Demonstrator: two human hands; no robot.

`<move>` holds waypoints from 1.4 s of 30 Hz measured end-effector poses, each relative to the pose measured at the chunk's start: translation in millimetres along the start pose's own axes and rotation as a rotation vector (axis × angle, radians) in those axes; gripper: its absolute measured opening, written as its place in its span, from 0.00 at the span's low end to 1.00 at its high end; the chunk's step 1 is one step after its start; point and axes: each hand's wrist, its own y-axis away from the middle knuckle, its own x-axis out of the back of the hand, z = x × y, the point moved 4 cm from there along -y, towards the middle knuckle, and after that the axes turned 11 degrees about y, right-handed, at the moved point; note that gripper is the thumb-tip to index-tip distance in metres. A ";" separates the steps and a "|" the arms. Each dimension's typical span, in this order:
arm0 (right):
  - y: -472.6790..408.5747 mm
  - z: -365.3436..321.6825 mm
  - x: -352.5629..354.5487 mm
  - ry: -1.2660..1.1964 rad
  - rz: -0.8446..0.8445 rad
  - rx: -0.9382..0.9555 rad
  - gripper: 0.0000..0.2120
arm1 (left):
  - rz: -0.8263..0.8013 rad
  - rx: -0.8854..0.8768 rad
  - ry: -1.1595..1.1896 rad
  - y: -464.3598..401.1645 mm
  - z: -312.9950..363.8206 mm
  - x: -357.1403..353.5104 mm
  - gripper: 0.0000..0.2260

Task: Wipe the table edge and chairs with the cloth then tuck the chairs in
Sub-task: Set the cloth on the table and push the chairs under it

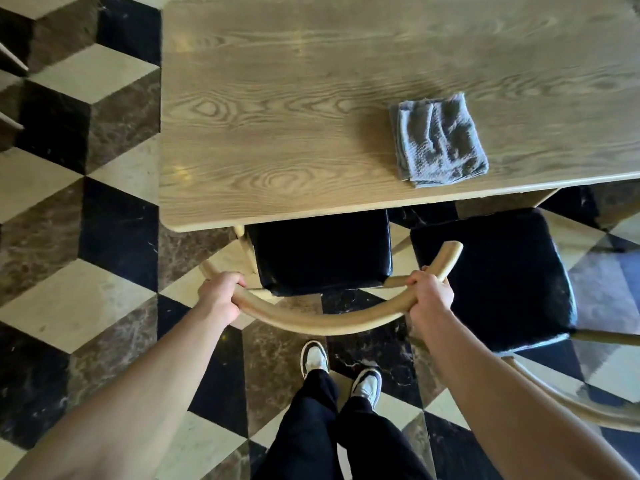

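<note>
Between both hands (pixel 221 296), chair backrest (pixel 322 318) gripped

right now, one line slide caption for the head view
Both hands, left and right, grip a chair's curved backrest at the table; cloth set aside.

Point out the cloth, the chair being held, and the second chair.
cloth (pixel 440 140), head view, middle of folded fabric.
held chair (pixel 322 322), head view, curved backrest.
second chair (pixel 498 275), head view, black seat.

Folded grey cloth (pixel 440 140) near table (pixel 277 133) edge
</note>
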 end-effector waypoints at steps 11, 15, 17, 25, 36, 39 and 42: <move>-13.8 -17.2 -12.1 0.028 0.007 -0.008 0.19 | 0.040 0.046 0.056 -3.6 7.2 -16.2 0.23; -11.5 -14.6 -13.3 0.028 -0.002 -0.016 0.20 | 0.062 0.022 0.035 -1.2 9.3 -14.2 0.23; -8.4 -8.9 -13.6 0.013 0.000 -0.033 0.20 | 0.057 0.022 0.022 -2.8 12.0 -11.7 0.22; -1.6 7.3 -24.0 0.020 -0.027 -0.046 0.20 | 0.073 0.056 0.007 -12.6 14.2 8.0 0.23; 0.1 14.2 -21.5 0.057 -0.149 -0.031 0.24 | 0.076 -0.056 -0.051 0.2 18.9 13.9 0.26; 1.1 14.3 -18.4 0.118 -0.214 -0.040 0.26 | 0.079 -0.092 -0.063 13.5 15.5 13.8 0.22; 3.7 17.0 -11.9 0.194 -0.251 -0.002 0.25 | 0.092 -0.154 -0.039 28.1 -4.8 14.2 0.29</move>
